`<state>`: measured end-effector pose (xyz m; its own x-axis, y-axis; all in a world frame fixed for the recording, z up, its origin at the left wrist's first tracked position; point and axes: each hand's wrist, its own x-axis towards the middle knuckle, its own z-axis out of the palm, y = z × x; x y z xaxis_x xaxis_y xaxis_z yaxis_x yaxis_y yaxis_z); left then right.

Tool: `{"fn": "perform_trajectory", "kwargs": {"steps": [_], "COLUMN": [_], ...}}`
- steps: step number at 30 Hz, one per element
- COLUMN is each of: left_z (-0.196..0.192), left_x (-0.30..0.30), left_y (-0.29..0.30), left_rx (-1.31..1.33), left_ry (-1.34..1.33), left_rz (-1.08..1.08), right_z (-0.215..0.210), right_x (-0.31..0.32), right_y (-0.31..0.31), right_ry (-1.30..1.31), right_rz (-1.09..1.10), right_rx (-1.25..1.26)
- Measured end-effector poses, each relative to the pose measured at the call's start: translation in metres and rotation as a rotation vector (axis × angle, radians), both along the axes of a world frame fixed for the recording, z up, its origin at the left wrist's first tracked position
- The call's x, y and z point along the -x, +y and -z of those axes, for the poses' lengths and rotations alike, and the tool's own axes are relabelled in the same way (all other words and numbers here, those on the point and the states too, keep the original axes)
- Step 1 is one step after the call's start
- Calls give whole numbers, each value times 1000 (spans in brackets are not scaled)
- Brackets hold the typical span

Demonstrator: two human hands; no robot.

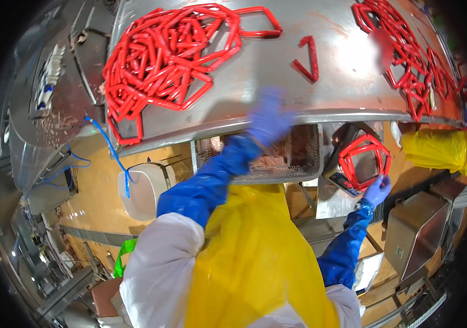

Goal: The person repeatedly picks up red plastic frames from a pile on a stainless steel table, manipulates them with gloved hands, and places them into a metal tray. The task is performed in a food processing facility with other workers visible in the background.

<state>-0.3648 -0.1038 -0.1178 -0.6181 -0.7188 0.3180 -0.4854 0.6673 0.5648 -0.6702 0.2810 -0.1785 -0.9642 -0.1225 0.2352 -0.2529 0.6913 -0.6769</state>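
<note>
My right hand (378,190) is at the lower right edge of the red links (347,167); its fingers look curled and pinching that edge, though how firmly I cannot tell. My left hand (269,119) is over the near edge of the table, above the grey tray (288,177); it is blurred, so I cannot tell whether its fingers are open or closed, and I see nothing in them. To handle the links well, I should hold them by a joint or along a full side, with light, even pressure, because a hard pinch could split the skin. I should keep the loops flat on the scale (341,181), clear of its rim, and take my fingers off before trusting a reading, since a resting hand would likely falsify it. The links are glossy, bright red and slim, straight between joints, laid in a rough many-sided ring with the pale metal plate showing through the middle. The scale stands to the right of the tray, below table level. Beyond, on the steel table (233,98), a big pile (157,60) of matching links lies at left, a short bent piece (314,60) lies apart near the centre, and a looser heap (408,60) lies at right
</note>
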Motion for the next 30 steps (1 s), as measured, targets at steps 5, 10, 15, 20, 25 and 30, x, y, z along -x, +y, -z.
{"fn": "perform_trajectory", "kwargs": {"steps": [5,10,15,20,25,30], "left_z": [15,25,-22,-48,-47,-22], "left_x": [-179,-208,-186,-237,-193,-188], "left_y": [-138,-167,-54,-174,-290,-303], "left_rx": [-11,-248,-286,-367,-291,-259], "left_ry": [-457,-423,-162,136,-218,-48], "left_rz": [-584,-218,219,-468,-716,-591], "right_z": [-76,-79,-42,-129,-159,-161], "right_x": [-189,-318,-328,-300,-267,-252], "right_y": [-196,-393,-460,-379,-329,-321], "right_ry": [-1214,-1236,-1299,-980,-1107,-1094], "right_rz": [-853,-989,-778,-876,-860,-818], "right_rx": [338,296,398,299,555,463]}}
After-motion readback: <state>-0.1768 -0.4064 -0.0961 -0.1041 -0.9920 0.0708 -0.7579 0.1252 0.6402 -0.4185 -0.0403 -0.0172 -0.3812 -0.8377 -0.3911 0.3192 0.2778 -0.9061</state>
